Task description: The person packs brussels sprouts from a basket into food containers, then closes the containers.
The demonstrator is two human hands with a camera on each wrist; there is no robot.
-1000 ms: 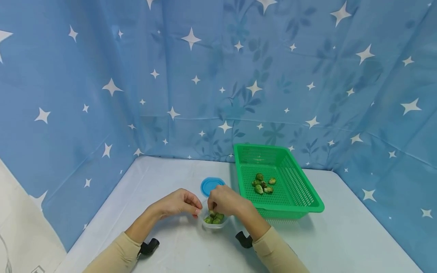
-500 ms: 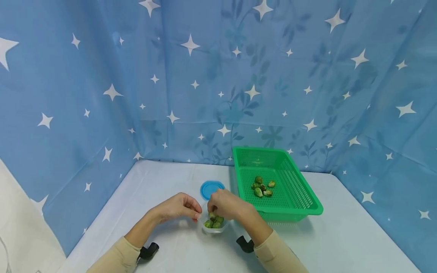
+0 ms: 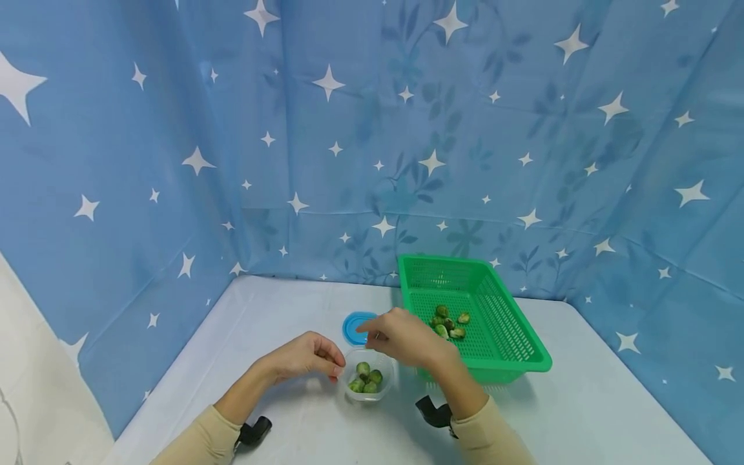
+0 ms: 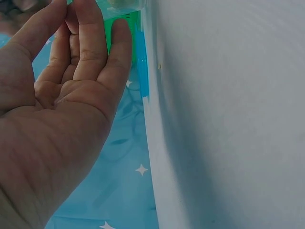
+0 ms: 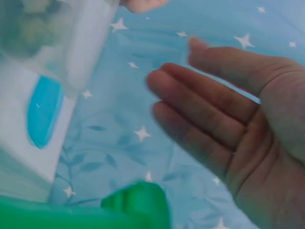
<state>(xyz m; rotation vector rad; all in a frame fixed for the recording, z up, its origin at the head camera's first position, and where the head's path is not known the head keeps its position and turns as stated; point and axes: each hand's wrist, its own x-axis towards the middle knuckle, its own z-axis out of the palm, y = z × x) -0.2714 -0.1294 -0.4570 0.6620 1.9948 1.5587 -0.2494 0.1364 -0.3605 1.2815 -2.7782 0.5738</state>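
A small clear plastic container (image 3: 380,386) stands on the white table with several Brussels sprouts (image 3: 365,378) in it. My left hand (image 3: 305,357) is at its left side, thumb and forefinger pinching the rim; in the left wrist view the container (image 4: 121,5) is cut off at the top edge. My right hand (image 3: 401,337) hovers above and behind the container, holding nothing. In the right wrist view its fingers (image 5: 200,107) are extended, apart from the blurred container (image 5: 90,43).
A green perforated basket (image 3: 511,323) holding several more Brussels sprouts (image 3: 444,323) stands to the right. Behind the container lies a round blue lid (image 3: 353,328), partly covered by my right hand. A blue star-patterned curtain (image 3: 349,168) encloses the table (image 3: 279,303).
My right hand has lifted out of the container and moved right and back, its fingers opening. A sprout it held now rests among the others. My left hand stays at the rim.
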